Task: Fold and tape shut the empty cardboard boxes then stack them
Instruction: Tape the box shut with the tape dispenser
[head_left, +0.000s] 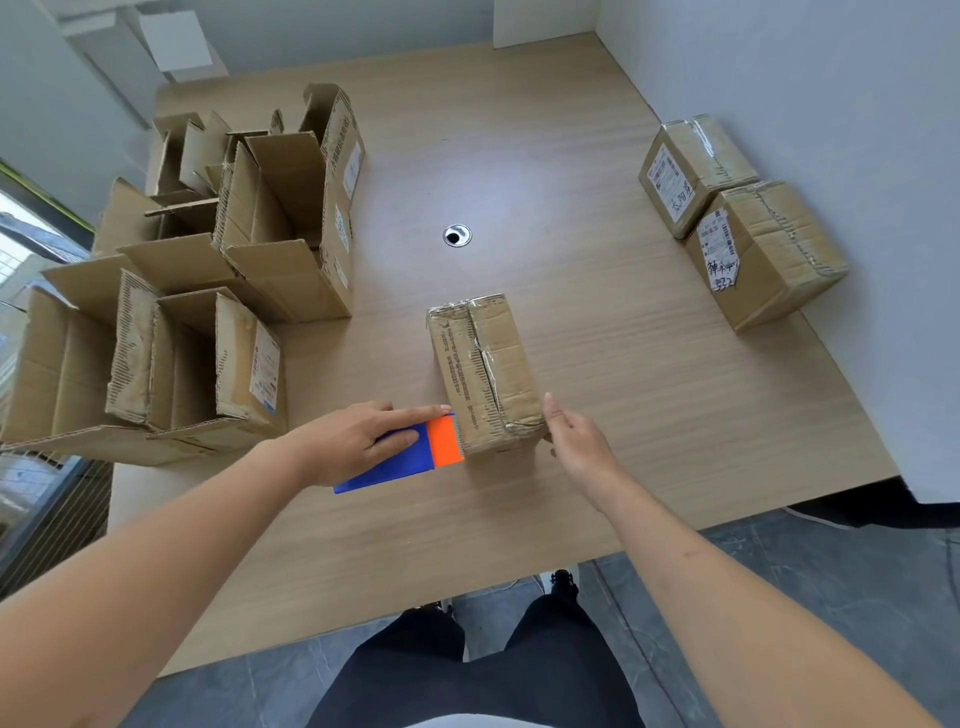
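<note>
- A closed cardboard box (485, 371), oblong and creased, sits near the middle of the wooden tabletop (597, 156); wrinkled clear tape runs along its top seam.
- The left hand (358, 439) grips a blue and orange tape dispenser (410, 457), fingers extended over it, its toothed edge touching the box's near end.
- The right hand (574, 441) rests against the box's near right corner, its grip loose and holding nothing.
- To the left stand several open cardboard boxes (249, 228), flaps raised, corrugated edges torn; what their insides hold cannot be told.
- At the far right, two sealed boxes (737, 218) with white labels sit side by side, touching.
- A round metal cable hole (457, 235) lies beyond the box.
</note>
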